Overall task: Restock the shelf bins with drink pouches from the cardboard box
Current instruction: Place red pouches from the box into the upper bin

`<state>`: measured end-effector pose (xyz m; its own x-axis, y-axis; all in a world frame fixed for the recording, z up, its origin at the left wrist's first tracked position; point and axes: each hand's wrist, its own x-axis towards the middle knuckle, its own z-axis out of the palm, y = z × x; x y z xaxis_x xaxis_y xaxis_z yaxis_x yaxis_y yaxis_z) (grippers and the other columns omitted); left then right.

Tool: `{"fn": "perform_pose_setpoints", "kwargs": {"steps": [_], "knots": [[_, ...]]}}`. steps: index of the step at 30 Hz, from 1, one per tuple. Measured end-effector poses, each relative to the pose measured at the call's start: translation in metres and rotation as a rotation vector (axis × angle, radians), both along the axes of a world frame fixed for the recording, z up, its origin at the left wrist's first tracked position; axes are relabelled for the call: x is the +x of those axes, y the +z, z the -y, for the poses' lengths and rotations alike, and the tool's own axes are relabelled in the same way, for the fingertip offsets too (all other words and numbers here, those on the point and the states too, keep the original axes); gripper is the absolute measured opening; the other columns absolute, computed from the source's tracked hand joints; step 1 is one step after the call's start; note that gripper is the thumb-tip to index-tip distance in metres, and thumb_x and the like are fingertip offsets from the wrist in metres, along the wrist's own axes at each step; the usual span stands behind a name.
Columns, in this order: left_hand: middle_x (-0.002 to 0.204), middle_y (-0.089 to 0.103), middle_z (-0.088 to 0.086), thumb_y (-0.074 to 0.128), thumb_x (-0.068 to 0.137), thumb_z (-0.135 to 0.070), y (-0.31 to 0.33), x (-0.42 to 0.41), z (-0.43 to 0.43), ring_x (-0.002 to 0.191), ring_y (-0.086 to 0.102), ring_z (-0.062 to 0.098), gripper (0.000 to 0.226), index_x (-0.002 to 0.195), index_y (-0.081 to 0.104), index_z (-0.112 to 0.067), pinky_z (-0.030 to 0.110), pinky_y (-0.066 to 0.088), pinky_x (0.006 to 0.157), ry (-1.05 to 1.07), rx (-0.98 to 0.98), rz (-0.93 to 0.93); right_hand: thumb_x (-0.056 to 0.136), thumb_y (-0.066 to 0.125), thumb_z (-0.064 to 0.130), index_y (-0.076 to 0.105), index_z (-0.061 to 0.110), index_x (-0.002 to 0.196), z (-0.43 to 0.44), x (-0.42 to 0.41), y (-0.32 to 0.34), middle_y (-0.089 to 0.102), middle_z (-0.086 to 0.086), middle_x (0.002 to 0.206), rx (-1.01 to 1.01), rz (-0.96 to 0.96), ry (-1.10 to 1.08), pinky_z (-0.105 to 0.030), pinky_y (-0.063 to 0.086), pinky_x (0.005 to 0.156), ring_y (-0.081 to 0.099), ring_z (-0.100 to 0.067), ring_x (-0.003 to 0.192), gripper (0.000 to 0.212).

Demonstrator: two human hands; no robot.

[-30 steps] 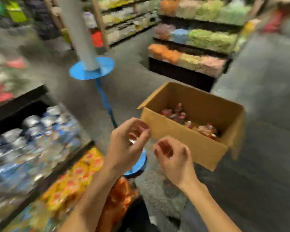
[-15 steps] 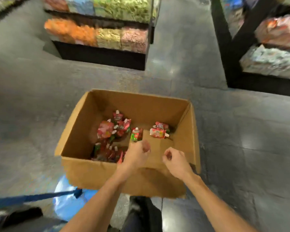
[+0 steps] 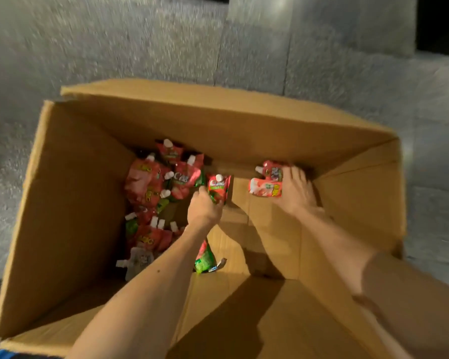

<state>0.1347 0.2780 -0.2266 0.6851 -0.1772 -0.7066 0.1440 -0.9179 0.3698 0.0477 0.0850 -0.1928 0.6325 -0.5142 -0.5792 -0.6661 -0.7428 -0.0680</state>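
Both bare forearms stretch forward and down, nearly parallel. The left hand (image 3: 204,209) is curled closed, fingers pinching; the right hand (image 3: 297,194) lies palm-down, fingers spread.

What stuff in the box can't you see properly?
- Head view: motion blur smears the writing on the red pouches.
- The left arm covers pouches beneath it.
- The right hand hides part of the pouch it touches, so its grip is unclear.
- The cardboard box's near wall runs off the bottom edge.
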Motion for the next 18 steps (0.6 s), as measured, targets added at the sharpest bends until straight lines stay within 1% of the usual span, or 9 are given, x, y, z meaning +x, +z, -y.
{"fn": "perform_pose_setpoints", "kwargs": {"steps": [3, 5, 8, 11, 13, 14, 16, 18], "knots": [[0.134, 0.049, 0.015, 0.065, 0.091, -0.044, -0.025, 0.003, 0.011, 0.124, 0.052, 0.035, 0.059, 0.132, 0.043, -0.008, 0.043, 0.044, 0.097, 0.001, 0.053, -0.009, 0.068, 0.085, 0.05, 0.029, 0.011, 0.144, 0.005, 0.011, -0.031, 0.03, -0.016, 0.15, -0.011, -0.078, 0.028, -0.046, 0.031, 0.112, 0.034, -0.033, 0.137, 0.102], [0.135, 0.047, 0.013, 0.064, 0.09, -0.05, -0.033, 0.0, 0.02, 0.124, 0.052, 0.035, 0.062, 0.13, 0.042, -0.009, 0.045, 0.046, 0.093, -0.032, 0.127, 0.031, 0.066, 0.085, 0.054, 0.025, 0.013, 0.147, 0.002, 0.011, -0.046, 0.028, -0.016, 0.153, -0.009, -0.105, 0.043, -0.047, 0.03, 0.114, 0.032, -0.034, 0.139, 0.108], [0.131, 0.051, 0.012, 0.068, 0.088, -0.045, -0.034, -0.002, 0.026, 0.121, 0.055, 0.032, 0.059, 0.126, 0.042, -0.009, 0.043, 0.049, 0.089, -0.067, 0.166, 0.051, 0.065, 0.085, 0.057, 0.03, 0.011, 0.145, -0.002, 0.018, -0.057, 0.035, -0.015, 0.148, -0.106, -0.098, 0.072, -0.048, 0.036, 0.11, 0.035, -0.034, 0.136, 0.108], [0.127, 0.055, 0.009, 0.073, 0.082, -0.043, -0.026, -0.001, 0.019, 0.117, 0.058, 0.03, 0.057, 0.125, 0.054, -0.01, 0.04, 0.05, 0.09, -0.115, 0.171, -0.048, 0.061, 0.084, 0.063, 0.033, 0.009, 0.144, 0.003, 0.026, -0.058, 0.039, -0.015, 0.143, -0.16, -0.147, 0.112, -0.051, 0.037, 0.106, 0.038, -0.034, 0.132, 0.111], [0.123, 0.056, 0.008, 0.074, 0.081, -0.041, -0.013, -0.002, 0.008, 0.115, 0.057, 0.029, 0.05, 0.122, 0.06, -0.014, 0.039, 0.05, 0.087, -0.203, 0.153, -0.05, 0.061, 0.08, 0.069, 0.033, 0.01, 0.144, 0.006, 0.028, -0.057, 0.038, -0.015, 0.145, -0.152, -0.209, 0.183, -0.053, 0.035, 0.108, 0.036, -0.034, 0.133, 0.112], [0.122, 0.055, 0.008, 0.073, 0.082, -0.04, -0.005, -0.002, 0.002, 0.116, 0.055, 0.029, 0.047, 0.121, 0.061, -0.015, 0.039, 0.049, 0.087, -0.249, 0.131, -0.015, 0.061, 0.079, 0.071, 0.034, 0.011, 0.143, 0.007, 0.027, -0.057, 0.039, -0.015, 0.145, -0.15, -0.208, 0.208, -0.053, 0.035, 0.108, 0.036, -0.034, 0.133, 0.111], [0.124, 0.052, 0.008, 0.07, 0.084, -0.043, 0.011, 0.002, -0.012, 0.118, 0.046, 0.028, 0.049, 0.123, 0.059, -0.016, 0.038, 0.045, 0.091, -0.34, 0.115, 0.104, 0.061, 0.079, 0.07, 0.036, 0.013, 0.14, 0.005, 0.026, -0.058, 0.038, -0.017, 0.143, -0.142, -0.172, 0.215, -0.052, 0.035, 0.108, 0.037, -0.035, 0.132, 0.106], [0.128, 0.046, 0.008, 0.067, 0.084, -0.053, 0.019, 0.014, -0.023, 0.121, 0.04, 0.028, 0.056, 0.126, 0.058, -0.017, 0.039, 0.04, 0.097, -0.429, 0.167, 0.253, 0.063, 0.08, 0.067, 0.036, 0.013, 0.141, 0.002, 0.024, -0.057, 0.035, -0.018, 0.145, -0.118, -0.147, 0.19, -0.052, 0.033, 0.11, 0.035, -0.035, 0.133, 0.105]]}}
